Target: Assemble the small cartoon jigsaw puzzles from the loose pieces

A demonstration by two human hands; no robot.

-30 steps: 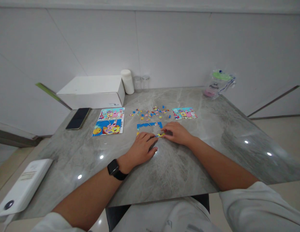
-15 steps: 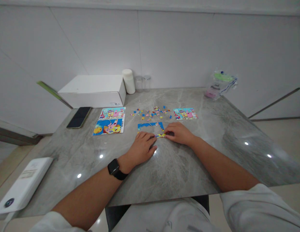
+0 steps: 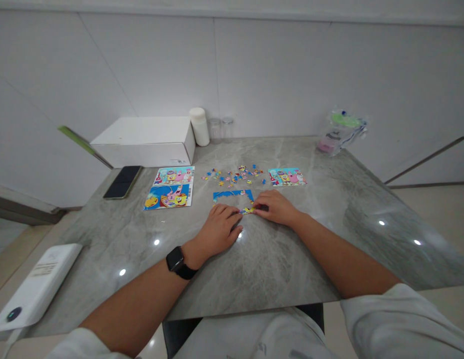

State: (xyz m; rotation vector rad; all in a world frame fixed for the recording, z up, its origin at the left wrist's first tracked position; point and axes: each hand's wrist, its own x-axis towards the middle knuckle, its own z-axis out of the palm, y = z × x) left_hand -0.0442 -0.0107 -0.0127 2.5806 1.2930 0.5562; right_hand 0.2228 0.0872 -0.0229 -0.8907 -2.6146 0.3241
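A partly joined jigsaw puzzle [image 3: 232,193] lies on the grey table, its blue border pieces linked round a bare middle. My left hand [image 3: 219,227] rests on its lower left side, fingers stretched forward and thumb apart, hiding that corner. At the lower right corner, my right hand [image 3: 275,205] has thumb and fingertips closed on the end of the bottom row; a puzzle piece [image 3: 248,211] of that row shows yellow between the two hands. Behind the border are several scattered puzzle pieces [image 3: 237,176].
Printed picture sheets [image 3: 168,195] lie left and a picture card [image 3: 287,177] right. Beyond are a phone [image 3: 122,182], a white box [image 3: 142,139], a white bottle [image 3: 199,127], two clear glasses [image 3: 227,129] and a plastic bag [image 3: 339,132]. A white power bank [image 3: 41,284] sits front left.
My right hand has shifted very slightly left along the border's lower right corner. My left hand and the loose pieces look unmoved.
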